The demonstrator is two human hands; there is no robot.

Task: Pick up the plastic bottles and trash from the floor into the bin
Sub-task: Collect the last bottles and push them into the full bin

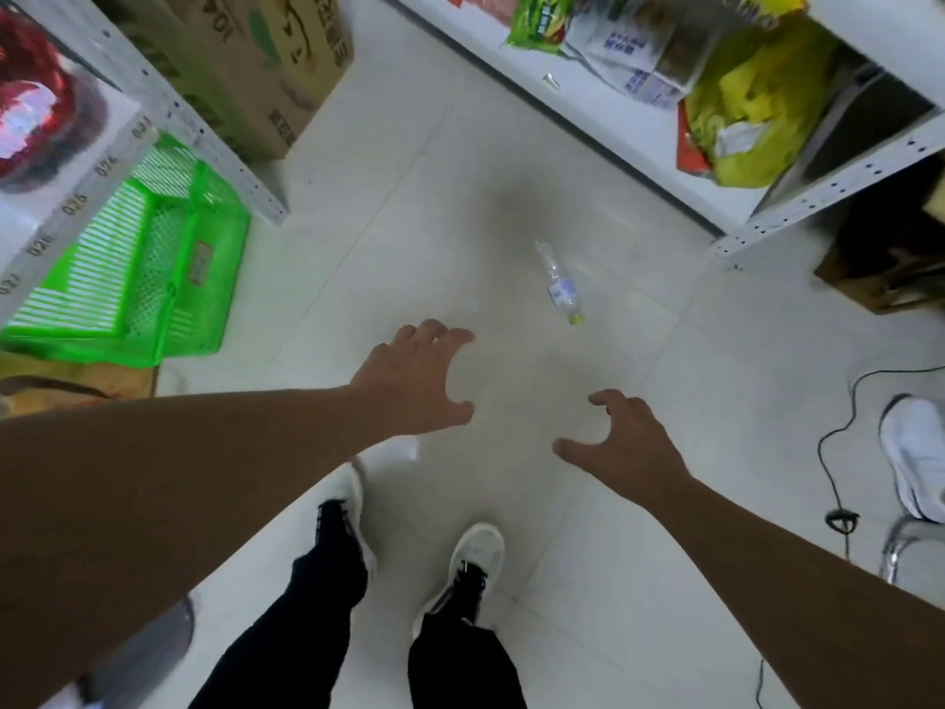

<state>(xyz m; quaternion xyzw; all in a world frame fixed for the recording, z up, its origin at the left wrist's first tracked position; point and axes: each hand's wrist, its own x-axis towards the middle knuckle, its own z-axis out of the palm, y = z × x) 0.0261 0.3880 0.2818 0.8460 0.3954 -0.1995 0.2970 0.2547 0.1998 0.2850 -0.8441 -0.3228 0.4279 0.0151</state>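
Note:
A clear plastic bottle (559, 285) with a yellow-green cap and a pale label lies on its side on the white tiled floor ahead of me. My left hand (417, 378) is stretched forward, fingers spread, holding nothing, a little short and left of the bottle. My right hand (621, 440) is also open and empty, nearer to me, below the bottle. A small white scrap (413, 449) lies on the floor just under my left wrist. A dark rounded object, perhaps the bin (148, 652), shows under my left forearm.
White metal shelving with a cardboard box (266, 69) and green plastic baskets (148, 278) stands at the left. Shelves with food packets (736, 115) line the right. A black cable (838, 452), another person's white shoe (915, 452) and a chair leg are at the right edge.

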